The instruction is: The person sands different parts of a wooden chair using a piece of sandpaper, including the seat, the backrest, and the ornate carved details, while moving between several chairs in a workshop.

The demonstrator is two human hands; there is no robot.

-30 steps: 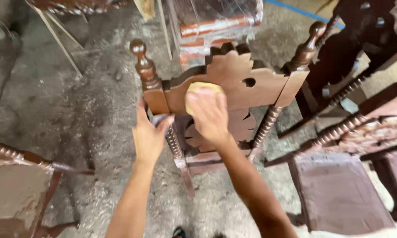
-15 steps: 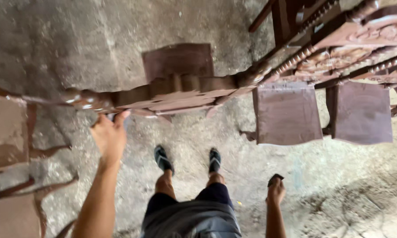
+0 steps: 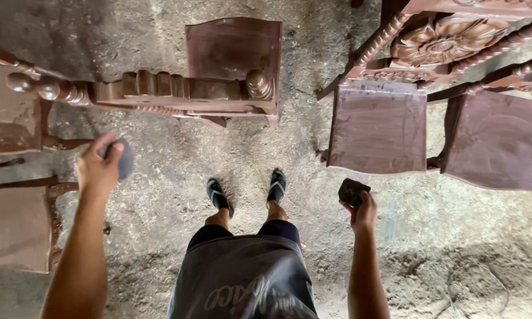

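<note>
I look straight down at my feet on a dusty concrete floor. My left hand is raised at the left and grips a round grey pad. My right hand hangs lower at the right and holds a small dark block. In front of my feet stands a carved dark wooden chair, seen from above, with its turned top rail nearest my left hand. Neither hand touches the chair.
Two more wooden chairs with flat seats stand at the right, behind them a carved flower-pattern back. Another chair seat sits at the left edge. A thin wire loop lies on the floor at lower right.
One second ago both hands were on the carved chair back, the right rubbing it. My view has since tipped down, and both hands have come off the chair and dropped to my sides.
</note>
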